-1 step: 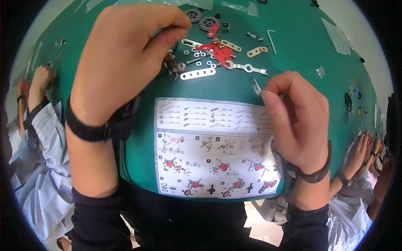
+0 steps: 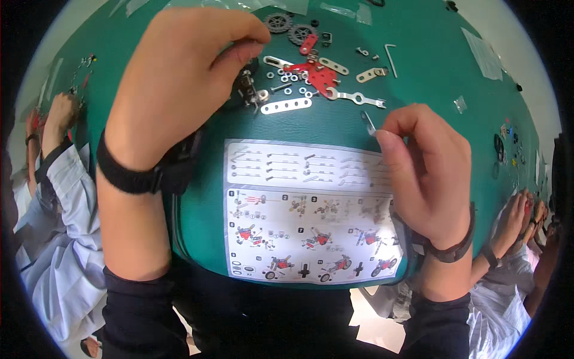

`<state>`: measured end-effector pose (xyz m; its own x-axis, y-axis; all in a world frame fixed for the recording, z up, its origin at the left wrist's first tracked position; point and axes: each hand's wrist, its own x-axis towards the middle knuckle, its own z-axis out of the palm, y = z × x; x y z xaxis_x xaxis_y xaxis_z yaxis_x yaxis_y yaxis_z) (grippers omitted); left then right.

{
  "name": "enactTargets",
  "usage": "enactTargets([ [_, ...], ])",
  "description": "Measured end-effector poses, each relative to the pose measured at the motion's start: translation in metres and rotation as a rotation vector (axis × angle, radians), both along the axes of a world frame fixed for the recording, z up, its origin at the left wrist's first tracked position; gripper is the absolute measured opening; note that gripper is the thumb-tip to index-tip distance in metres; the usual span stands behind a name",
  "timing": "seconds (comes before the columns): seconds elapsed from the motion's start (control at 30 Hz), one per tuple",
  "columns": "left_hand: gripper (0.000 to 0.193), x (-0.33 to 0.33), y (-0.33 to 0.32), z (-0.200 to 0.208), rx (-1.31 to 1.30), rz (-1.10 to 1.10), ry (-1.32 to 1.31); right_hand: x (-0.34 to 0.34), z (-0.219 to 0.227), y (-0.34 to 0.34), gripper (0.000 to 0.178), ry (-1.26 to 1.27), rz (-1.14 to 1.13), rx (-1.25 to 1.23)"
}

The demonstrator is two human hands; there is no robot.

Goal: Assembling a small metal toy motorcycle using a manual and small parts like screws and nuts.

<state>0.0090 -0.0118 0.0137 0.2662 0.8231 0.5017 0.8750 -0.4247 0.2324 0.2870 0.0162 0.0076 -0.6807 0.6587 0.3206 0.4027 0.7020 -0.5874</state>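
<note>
**Two hands over a scatter of small metal kit parts**

The person's left hand (image 2: 179, 78) is raised over the green table (image 2: 430, 78), thumb and forefinger pressed together on something too small to make out. Just below its fingertips sits a small dark part-built metal assembly (image 2: 246, 87); whether the fingers touch it cannot be told. To the right of that assembly lies a flat silver perforated metal strip (image 2: 286, 106), with loose silver nuts and washers (image 2: 286, 81) just above it.

The right hand (image 2: 427, 170) is curled, its thumb and forefinger pinching a small thin silver metal piece (image 2: 368, 122) that sticks up and to the left of the fingertips (its exact kind is too small to tell). Just above that hand lies a flat silver spanner (image 2: 354, 97), and beyond it a red perforated metal plate (image 2: 320, 76), two short beige perforated strips (image 2: 353, 70), two black gear wheels (image 2: 290, 29) and a thin silver hex key (image 2: 390, 58).

Under the right hand's heel and stretching towards the left forearm lies a white printed instruction sheet (image 2: 299, 209) with small pictures of red-and-black models. Both wrists wear dark bands. Other people's hands and pale sleeves show at the far left (image 2: 57, 119) and far right (image 2: 520, 215) edges
</note>
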Motion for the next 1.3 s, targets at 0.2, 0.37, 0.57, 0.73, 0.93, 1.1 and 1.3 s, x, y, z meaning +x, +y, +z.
enactTargets([
  [0.2, 0.018, -0.006, 0.002, -0.012, -0.198, -0.006, -0.035, -0.001, -0.004, 0.001, 0.004, -0.079, 0.005, -0.010],
  [0.37, 0.015, 0.007, 0.003, -0.009, -0.075, 0.008, 0.056, -0.003, -0.006, 0.006, 0.004, -0.046, -0.046, -0.017],
  [0.57, 0.014, 0.035, -0.013, 0.036, -0.295, 0.067, 0.200, 0.008, 0.002, 0.015, 0.005, -0.057, -0.150, 0.026],
  [0.73, 0.019, 0.044, 0.006, 0.033, -0.376, 0.052, 0.276, 0.016, 0.005, 0.017, 0.007, -0.054, -0.180, 0.004],
  [0.93, 0.022, 0.043, 0.061, -0.004, -0.204, 0.023, 0.211, 0.012, 0.001, 0.016, 0.008, 0.008, -0.124, 0.054],
  [1.1, 0.017, 0.044, 0.075, -0.011, -0.369, 0.071, 0.309, 0.014, 0.000, 0.018, 0.008, -0.014, -0.131, 0.038],
  [1.3, 0.013, 0.039, 0.080, -0.016, -0.321, 0.022, 0.243, 0.013, -0.002, 0.018, 0.008, -0.035, -0.099, 0.011],
])
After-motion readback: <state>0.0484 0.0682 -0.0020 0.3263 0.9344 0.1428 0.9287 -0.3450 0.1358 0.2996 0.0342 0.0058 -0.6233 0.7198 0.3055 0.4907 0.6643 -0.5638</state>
